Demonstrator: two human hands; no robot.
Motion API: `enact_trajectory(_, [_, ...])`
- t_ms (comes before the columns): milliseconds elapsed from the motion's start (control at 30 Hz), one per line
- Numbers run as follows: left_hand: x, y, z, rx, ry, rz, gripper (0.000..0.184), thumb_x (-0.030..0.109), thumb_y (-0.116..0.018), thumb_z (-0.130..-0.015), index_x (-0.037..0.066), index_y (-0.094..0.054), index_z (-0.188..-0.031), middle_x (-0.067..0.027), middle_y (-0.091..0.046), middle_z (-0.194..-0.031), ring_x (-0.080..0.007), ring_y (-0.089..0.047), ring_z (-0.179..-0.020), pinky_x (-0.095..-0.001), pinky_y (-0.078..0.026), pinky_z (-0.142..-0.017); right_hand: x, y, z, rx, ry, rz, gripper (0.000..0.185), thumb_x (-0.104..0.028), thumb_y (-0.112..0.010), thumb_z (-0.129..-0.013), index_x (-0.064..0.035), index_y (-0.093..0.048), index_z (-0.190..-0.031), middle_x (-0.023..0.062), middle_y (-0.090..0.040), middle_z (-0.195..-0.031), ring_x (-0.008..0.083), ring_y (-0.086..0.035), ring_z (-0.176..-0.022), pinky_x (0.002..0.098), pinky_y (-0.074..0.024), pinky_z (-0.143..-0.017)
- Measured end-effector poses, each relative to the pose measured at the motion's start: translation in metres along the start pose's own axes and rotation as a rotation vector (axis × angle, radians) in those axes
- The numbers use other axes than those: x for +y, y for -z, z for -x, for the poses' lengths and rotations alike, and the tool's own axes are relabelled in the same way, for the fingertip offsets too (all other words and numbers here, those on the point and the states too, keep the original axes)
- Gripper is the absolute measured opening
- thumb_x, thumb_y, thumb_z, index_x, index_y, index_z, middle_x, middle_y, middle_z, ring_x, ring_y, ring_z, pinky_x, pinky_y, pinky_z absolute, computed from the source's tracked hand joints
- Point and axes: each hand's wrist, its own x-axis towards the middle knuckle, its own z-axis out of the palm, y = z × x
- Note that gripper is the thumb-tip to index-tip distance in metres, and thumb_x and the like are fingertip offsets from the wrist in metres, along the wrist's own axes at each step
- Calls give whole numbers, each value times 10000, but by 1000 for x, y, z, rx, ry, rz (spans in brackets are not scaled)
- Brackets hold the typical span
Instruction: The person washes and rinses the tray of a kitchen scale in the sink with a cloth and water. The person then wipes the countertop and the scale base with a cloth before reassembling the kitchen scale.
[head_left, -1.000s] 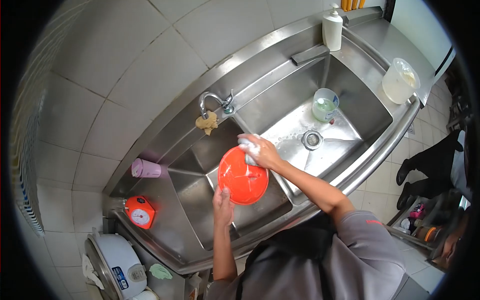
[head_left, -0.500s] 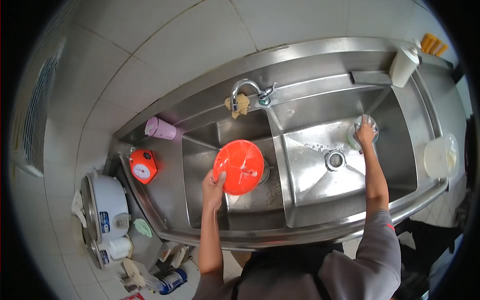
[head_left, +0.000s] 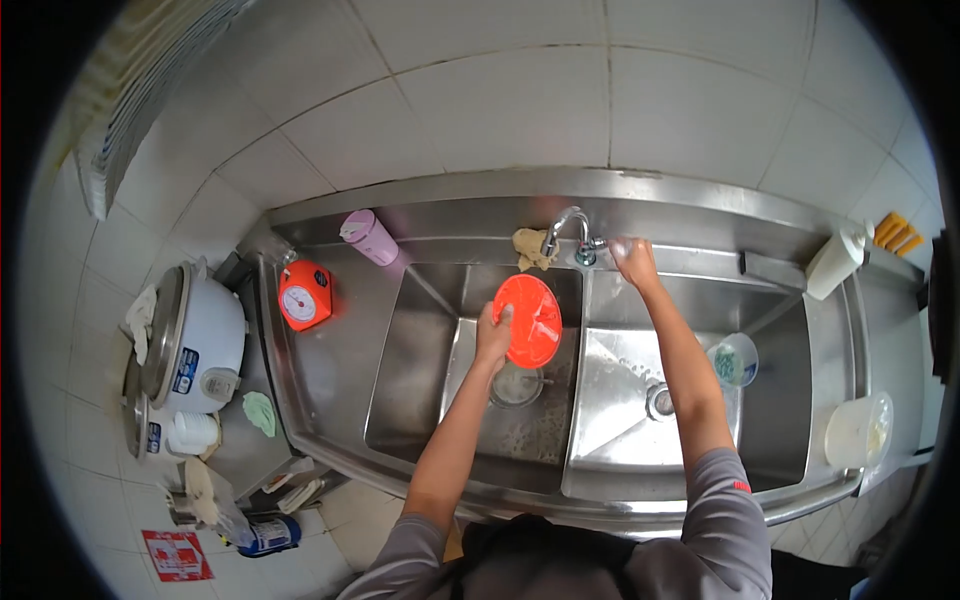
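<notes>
Held by its edge in my left hand (head_left: 493, 338) is a round red plastic lid (head_left: 533, 322), tilted over the left sink basin (head_left: 410, 400). My right hand (head_left: 634, 262) is closed at the faucet handle (head_left: 599, 243), with whitish foam on the fingers; they partly hide the handle's end. The curved metal faucet (head_left: 566, 222) rises behind the divider between the basins. In the right basin stands a clear tub (head_left: 735, 360) with something greenish inside, apart from either hand.
A tan cloth (head_left: 532, 248) lies beside the faucet. Left of the sink are a pink tumbler (head_left: 370, 237), a red scale (head_left: 305, 296) and a rice cooker (head_left: 205, 335). To the right stand a white pump bottle (head_left: 836, 262) and a translucent container (head_left: 858, 430).
My right hand has left the tub in the right basin and moved up and left to the faucet handle. The red lid is still in my left hand, more tilted. The camera view has shifted.
</notes>
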Motion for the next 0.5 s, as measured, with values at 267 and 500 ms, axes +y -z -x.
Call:
enact_trajectory(267, [-63, 12, -31, 113, 270, 648, 275, 253, -374, -928, 32, -461, -1066, -92, -533, -1063, -177, -532, -948, -301, -435, -842, -70, -51, 59, -333, 232, -187, 237, -206, -636, -729, -57, -629, -914, 156, -617, -871, 218, -619, -740, 320, -475, -646])
enact_trajectory(500, [-66, 14, -23, 38, 467, 827, 307, 245, -307, -938, 54, -397, -1161, -112, -485, -1178, -254, -494, -1073, -438, -414, -909, -85, -89, 67, -376, -112, -235, 64, 11, -549, -709, 57, -594, -709, 149, -636, -783, 186, -636, -713, 284, -493, -626])
